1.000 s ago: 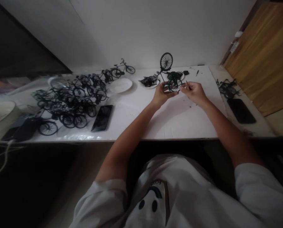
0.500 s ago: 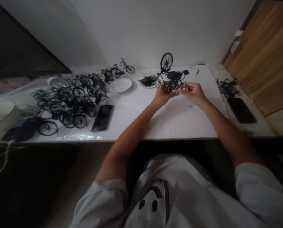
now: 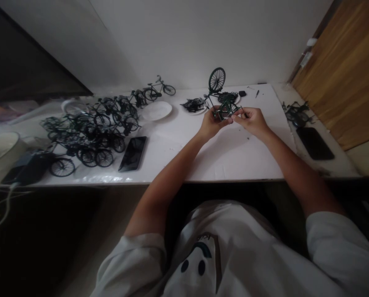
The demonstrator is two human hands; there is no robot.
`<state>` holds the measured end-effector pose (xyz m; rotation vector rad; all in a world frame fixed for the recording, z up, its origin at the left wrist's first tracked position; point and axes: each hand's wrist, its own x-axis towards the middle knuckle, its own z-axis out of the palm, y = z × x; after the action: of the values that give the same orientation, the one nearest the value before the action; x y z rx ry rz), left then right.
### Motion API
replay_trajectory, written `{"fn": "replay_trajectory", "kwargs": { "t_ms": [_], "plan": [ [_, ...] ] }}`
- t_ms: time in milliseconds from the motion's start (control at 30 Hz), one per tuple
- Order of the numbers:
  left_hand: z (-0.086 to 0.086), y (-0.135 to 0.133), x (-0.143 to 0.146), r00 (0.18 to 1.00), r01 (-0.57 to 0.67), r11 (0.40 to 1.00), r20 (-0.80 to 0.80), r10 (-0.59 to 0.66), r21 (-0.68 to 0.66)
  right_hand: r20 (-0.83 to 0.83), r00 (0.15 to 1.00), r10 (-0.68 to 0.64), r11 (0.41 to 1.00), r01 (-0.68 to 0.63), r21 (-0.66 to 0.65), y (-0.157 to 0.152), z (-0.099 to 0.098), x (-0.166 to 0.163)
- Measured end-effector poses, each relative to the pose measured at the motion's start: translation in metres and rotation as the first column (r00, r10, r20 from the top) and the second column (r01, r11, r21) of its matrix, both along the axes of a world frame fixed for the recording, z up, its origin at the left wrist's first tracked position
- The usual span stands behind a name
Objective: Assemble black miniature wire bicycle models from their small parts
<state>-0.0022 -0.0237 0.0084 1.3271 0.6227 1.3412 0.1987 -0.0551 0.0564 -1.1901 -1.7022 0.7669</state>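
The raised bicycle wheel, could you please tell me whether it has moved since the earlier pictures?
No, not noticeably: the raised wheel keeps its place relative to the small black object.

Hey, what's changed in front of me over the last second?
Your bare right hand has shifted slightly left, its thumb now near that of your bare left hand. The left hand still grips the small dark-green bicycle. The leftmost round white plate and piled dark bicycles stayed put.

Metal-looking bicycle (image 3: 218, 91), glossy phone (image 3: 133, 154), smooth plate (image 3: 157, 111), grained wood panel (image 3: 345, 78) — matt cloth shirt (image 3: 252, 247)
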Motion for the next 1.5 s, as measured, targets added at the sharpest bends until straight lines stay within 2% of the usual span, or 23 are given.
{"fn": "replay_trajectory", "kwargs": {
  "t_ms": [200, 500, 600, 700, 767, 900, 1167, 1500],
  "plan": [
    [-0.006, 0.007, -0.001, 1.000, 0.025, 0.997, -0.015, -0.024, 0.072, -0.065, 0.998, 0.011, 1.000, -0.009, 0.026, 0.002, -0.002, -0.001],
    [-0.008, 0.008, -0.003, 0.999, 0.038, 0.997, -0.009, -0.038, 0.071, -0.043, 0.999, 0.029, 1.000, -0.028, 0.004, 0.003, -0.001, 0.000],
    [-0.010, 0.011, -0.003, 1.000, 0.007, 0.998, 0.005, -0.008, 0.065, 0.040, 0.999, 0.017, 0.998, -0.019, 0.062, 0.003, 0.005, 0.008],
    [-0.013, 0.015, -0.003, 0.998, -0.064, 0.997, 0.024, 0.063, 0.046, 0.231, 0.973, 0.005, 0.992, -0.034, 0.119, 0.008, 0.007, 0.024],
    [-0.014, 0.017, -0.003, 0.994, -0.104, 0.994, 0.024, 0.103, 0.031, 0.383, 0.919, 0.091, 0.994, -0.106, 0.018, 0.014, 0.004, 0.035],
    [-0.015, 0.018, -0.004, 0.991, -0.130, 0.991, 0.010, 0.130, 0.021, 0.538, 0.822, 0.186, 0.981, -0.124, -0.148, 0.028, -0.006, 0.048],
    [-0.013, 0.017, -0.004, 0.992, -0.126, 0.992, 0.001, 0.126, 0.018, 0.632, 0.747, 0.208, 0.977, -0.124, -0.175, 0.032, -0.008, 0.049],
    [-0.003, 0.006, 0.001, 0.994, -0.094, 0.995, 0.057, 0.096, -0.026, 0.659, 0.732, 0.170, 0.983, -0.077, -0.168, 0.034, -0.013, 0.048]
  ]
}}
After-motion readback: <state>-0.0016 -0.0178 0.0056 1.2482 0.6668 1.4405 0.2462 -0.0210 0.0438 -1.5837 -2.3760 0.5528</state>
